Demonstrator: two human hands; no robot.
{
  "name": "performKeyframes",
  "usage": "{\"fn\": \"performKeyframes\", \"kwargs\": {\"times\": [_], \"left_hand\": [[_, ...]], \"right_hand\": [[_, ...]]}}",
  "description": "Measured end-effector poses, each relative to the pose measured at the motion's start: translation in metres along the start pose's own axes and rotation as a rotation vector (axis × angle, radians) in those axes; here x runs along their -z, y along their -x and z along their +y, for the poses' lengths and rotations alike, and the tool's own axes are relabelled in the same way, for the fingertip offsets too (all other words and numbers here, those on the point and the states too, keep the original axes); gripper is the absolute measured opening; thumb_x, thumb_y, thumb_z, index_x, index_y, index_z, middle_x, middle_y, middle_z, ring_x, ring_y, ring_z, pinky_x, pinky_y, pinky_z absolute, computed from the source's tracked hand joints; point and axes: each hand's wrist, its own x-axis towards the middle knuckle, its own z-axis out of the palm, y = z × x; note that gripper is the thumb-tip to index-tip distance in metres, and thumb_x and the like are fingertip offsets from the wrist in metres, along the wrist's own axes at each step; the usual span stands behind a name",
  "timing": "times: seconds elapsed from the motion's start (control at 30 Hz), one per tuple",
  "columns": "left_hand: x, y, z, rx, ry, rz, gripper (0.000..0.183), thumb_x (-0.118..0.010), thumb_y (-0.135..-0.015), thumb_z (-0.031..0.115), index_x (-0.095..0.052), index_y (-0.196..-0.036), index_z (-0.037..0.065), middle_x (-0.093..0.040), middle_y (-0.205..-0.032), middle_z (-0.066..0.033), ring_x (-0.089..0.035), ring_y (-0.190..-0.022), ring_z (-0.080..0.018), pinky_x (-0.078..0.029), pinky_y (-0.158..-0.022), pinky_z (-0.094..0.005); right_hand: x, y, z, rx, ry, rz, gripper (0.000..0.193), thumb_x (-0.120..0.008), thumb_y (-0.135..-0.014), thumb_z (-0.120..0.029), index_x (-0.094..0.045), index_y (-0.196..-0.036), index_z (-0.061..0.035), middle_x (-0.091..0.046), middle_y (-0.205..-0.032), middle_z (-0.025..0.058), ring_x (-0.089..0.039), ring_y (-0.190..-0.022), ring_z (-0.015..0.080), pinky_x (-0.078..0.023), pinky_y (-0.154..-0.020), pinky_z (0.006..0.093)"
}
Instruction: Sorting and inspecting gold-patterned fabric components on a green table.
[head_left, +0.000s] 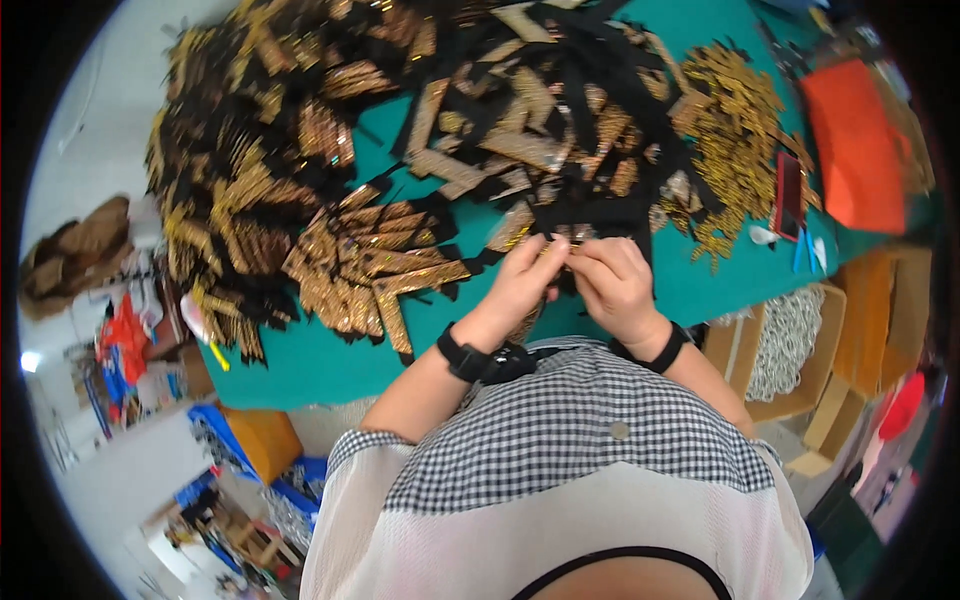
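My left hand [522, 283] and my right hand [618, 284] meet at the table's near edge, fingertips pinched together. What lies between them is small and mostly hidden; it may be part of the black and gold material around them. Just beyond my fingers rests a piece of black cloth [600, 215]. Past it spreads a loose heap of black strips with gold sequined parts [525, 150]. Left of my left hand lies a fanned bunch of gold sequined strips [350, 275] with black ends. A small gold-patterned piece [512, 226] is close to my left fingertips.
A larger black and gold pile [235, 190] covers the left of the green table [320, 375]. At right are gold trim pieces [735, 130], a phone [788, 196], blue-handled snips [805, 250] and an orange-red bag [853, 145]. A carton of silver chain [785, 345] stands beside the table.
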Motion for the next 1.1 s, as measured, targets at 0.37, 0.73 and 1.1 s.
{"fn": "performKeyframes", "kwargs": {"times": [0.37,0.73,1.1], "left_hand": [[0.08,0.038,-0.037,-0.165,-0.092,0.451,0.023,-0.053,-0.088,0.021,-0.057,-0.1,0.001,-0.056,-0.082,0.0019,-0.049,-0.074,-0.0044,-0.04,-0.063,-0.021],[0.185,0.088,-0.067,-0.1,-0.736,0.903,0.03,-0.066,-0.078,0.019,-0.051,-0.098,0.001,-0.051,-0.082,-0.0058,-0.049,-0.074,-0.0158,-0.04,-0.066,-0.0263],[0.053,0.018,-0.009,-0.834,-1.407,0.342,0.016,-0.063,-0.072,0.005,-0.056,-0.087,0.003,-0.057,-0.09,-0.0117,-0.054,-0.081,-0.0285,-0.043,-0.073,-0.037]], "right_hand": [[0.056,0.079,0.044,-0.978,-0.714,-0.06,0.005,-0.053,-0.084,-0.007,-0.055,-0.083,-0.0023,-0.053,-0.078,-0.0005,-0.048,-0.071,0.0079,-0.039,-0.066,0.0216],[0.155,0.247,0.125,-1.49,-0.363,0.584,0.01,-0.064,-0.079,-0.017,-0.058,-0.079,-0.0094,-0.05,-0.066,-0.0062,-0.042,-0.056,0.0035,-0.033,-0.051,0.0185],[0.147,0.267,0.159,-1.94,-0.378,0.827,0.033,-0.062,-0.08,-0.027,-0.057,-0.103,-0.0034,-0.056,-0.087,0.0039,-0.052,-0.073,0.0126,-0.04,-0.059,0.0245]]}}
